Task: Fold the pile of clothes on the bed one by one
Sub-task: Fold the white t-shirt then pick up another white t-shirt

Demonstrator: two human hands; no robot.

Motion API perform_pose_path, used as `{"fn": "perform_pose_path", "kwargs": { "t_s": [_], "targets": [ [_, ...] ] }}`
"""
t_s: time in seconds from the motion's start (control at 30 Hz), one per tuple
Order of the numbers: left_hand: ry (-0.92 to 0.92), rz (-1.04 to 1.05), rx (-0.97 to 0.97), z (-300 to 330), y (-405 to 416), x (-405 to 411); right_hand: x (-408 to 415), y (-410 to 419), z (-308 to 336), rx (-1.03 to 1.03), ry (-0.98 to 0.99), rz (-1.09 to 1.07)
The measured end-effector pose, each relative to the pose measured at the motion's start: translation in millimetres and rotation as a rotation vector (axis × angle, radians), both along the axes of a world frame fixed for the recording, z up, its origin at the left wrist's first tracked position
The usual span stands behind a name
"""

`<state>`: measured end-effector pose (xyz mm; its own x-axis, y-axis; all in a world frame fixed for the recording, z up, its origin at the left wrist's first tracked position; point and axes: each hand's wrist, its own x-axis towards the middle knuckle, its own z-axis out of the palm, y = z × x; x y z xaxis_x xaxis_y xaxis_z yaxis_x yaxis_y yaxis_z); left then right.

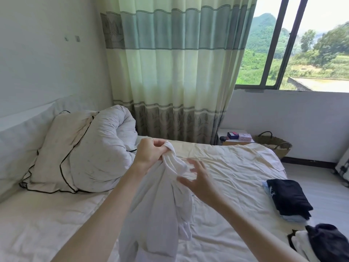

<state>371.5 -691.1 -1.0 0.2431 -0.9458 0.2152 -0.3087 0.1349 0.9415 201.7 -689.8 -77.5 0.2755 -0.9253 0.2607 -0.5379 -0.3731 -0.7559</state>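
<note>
A white garment is held up over the bed, bunched at its top in the clenched left hand. The right hand, blurred, is spread with fingers released against the cloth. Folded clothes are stacked at the bed's right edge.

Layout: bed spans centre; pillow and rolled quilt at its left end, against the wall. Garment hangs over bed centre, left hand at its top, right hand just right. Folded stack and pile on bed's right edge. Nightstand & basket behind bed, below window; curtain to window's left
</note>
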Motion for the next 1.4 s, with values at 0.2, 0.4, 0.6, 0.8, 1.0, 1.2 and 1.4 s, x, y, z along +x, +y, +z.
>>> {"fn": "perform_pose_path", "kwargs": {
  "t_s": [0.2,0.4,0.6,0.8,1.0,1.2,1.4],
  "targets": [
    [-0.167,0.076,-0.067,6,8,15,22,-8,14,0.411,-0.381,0.111],
    [-0.232,0.182,-0.09,-4,7,31,37,-11,41,0.063,-0.37,-0.048],
    [-0.236,0.223,-0.282,-43,38,-7,45,-24,76,-0.084,-0.361,-0.156],
    [-0.291,0.176,-0.115,-65,34,-38,60,-19,87,0.058,-0.421,-0.091],
    [-0.358,0.391,-0.213,-48,16,-34,48,-22,103,0.056,-0.499,-0.129],
    [-0.273,0.132,-0.23,-16,15,-8,29,-24,105,-0.112,-0.327,-0.201],
    [-0.301,0.024,-0.326,23,20,14,30,-14,78,-0.022,-0.359,0.112]
  ]
}}
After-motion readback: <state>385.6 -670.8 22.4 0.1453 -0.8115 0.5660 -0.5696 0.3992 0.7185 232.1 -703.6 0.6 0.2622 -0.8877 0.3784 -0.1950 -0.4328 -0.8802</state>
